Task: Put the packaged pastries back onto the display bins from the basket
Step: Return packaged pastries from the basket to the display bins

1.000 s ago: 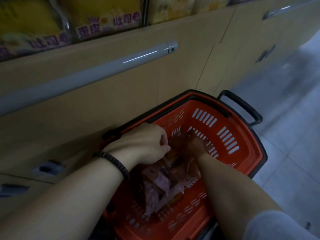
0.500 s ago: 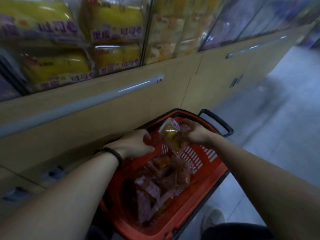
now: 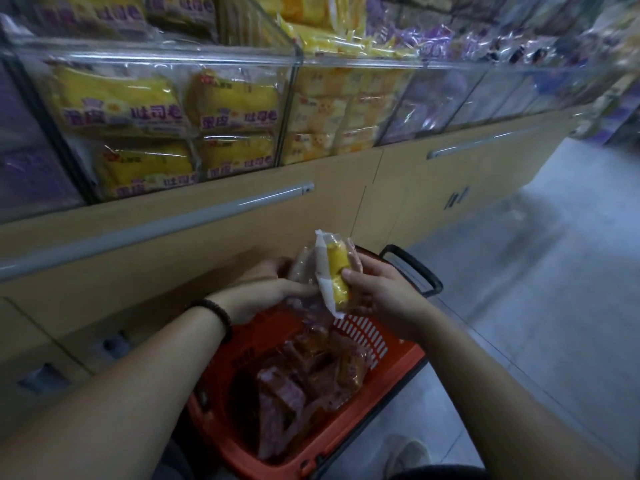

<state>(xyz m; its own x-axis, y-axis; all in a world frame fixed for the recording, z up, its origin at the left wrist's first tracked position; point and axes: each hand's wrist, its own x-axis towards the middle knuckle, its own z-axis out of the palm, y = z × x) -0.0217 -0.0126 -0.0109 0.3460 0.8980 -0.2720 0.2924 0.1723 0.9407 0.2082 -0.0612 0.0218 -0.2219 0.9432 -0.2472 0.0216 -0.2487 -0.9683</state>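
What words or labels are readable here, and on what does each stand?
"蛋皮 吐司包": on the yellow packs in the bin.
Too small to read: red logo on those packs.
Blurred: pale packs; loose packs in the basket.
No text seen: held pastry.

Both hands have come up out of the basket [image 3: 346,441] since 1.0 s ago. My right hand [image 3: 384,299] now grips the yellow pastry packet [image 3: 336,271] at mid-frame, higher and more upright than 0.5 s ago. My left hand [image 3: 266,289] has taken hold of a clear packet [image 3: 299,271] beside it. The view has tilted up and the display bins [image 3: 173,109] now fill the top of the frame.
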